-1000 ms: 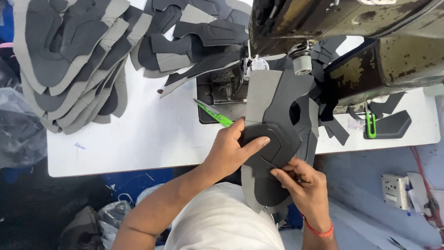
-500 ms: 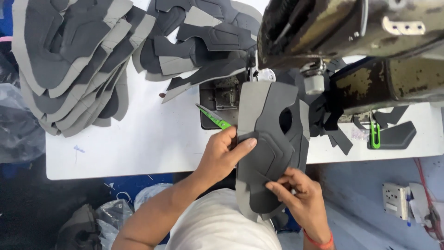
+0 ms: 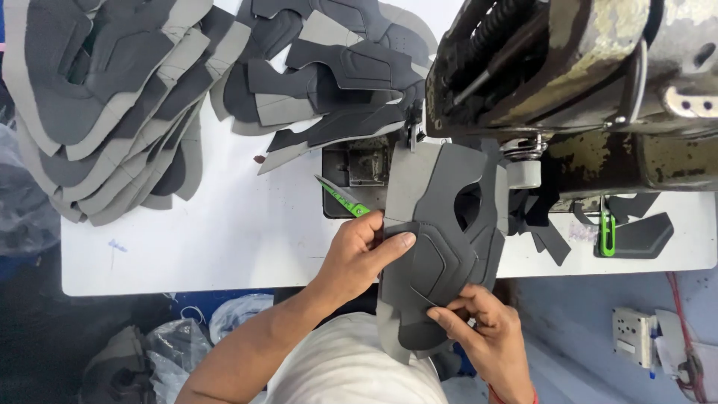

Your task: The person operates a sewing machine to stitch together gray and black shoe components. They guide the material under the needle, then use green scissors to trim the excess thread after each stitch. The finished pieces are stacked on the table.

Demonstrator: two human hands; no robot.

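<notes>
The grey shoe-upper panel (image 3: 437, 247) lies with its long axis from 12 to 6 o'clock, upper end under the sewing machine (image 3: 576, 82), lower end overhanging the white table (image 3: 209, 247). The left hand (image 3: 357, 253) presses it at 9 o'clock, fingers together and flat, with one pair of green snips (image 3: 342, 197) tucked under the palm. The right hand (image 3: 486, 337) pinches the edge at 5 o'clock. Two heaps of similar panels (image 3: 112, 105) lie at 10 to 12 o'clock, overlapped beyond counting. The needle is hidden.
</notes>
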